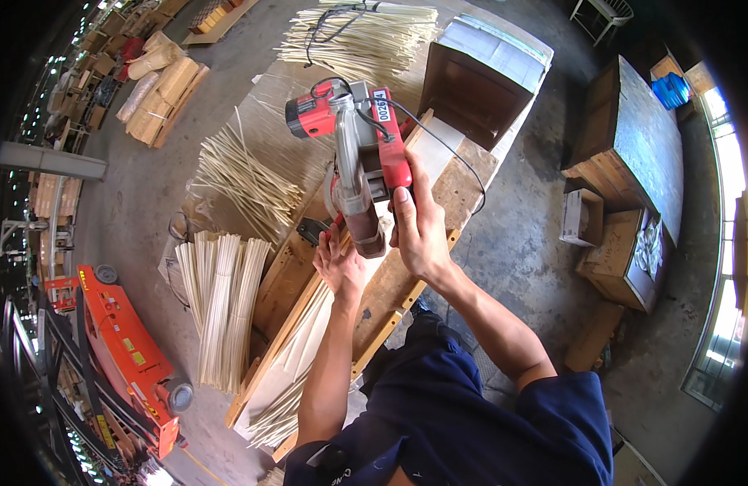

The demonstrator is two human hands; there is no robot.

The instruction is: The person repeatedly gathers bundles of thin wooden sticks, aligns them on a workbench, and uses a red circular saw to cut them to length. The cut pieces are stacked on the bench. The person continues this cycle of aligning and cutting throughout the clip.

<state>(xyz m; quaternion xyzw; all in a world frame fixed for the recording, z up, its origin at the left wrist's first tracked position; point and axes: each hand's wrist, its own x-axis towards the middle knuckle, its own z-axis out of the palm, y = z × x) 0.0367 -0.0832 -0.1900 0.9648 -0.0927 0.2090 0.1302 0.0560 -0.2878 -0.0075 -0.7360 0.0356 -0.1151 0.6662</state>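
Observation:
A red, black and grey power saw [354,170], which looks like a mitre saw, stands over a long wooden trough in front of me. My right hand [420,231] is wrapped round its red handle [396,168]. My left hand [340,263] lies over the trough close below the saw's grey guard, fingers spread by the left wooden rail [269,304] and a black fitting [312,230]. Thin pale wooden sticks [305,344] run along the trough from under my left forearm toward the saw. The blade's lower edge and the stick ends beneath it are hidden.
Bundles of pale sticks [224,308] lie left of the trough, with loose ones [248,182] and a large pile [358,39] beyond. A brown box [475,89] stands at the far right of the bench. The saw's black cord [471,166] loops right. An orange wheeled machine [123,348] stands left.

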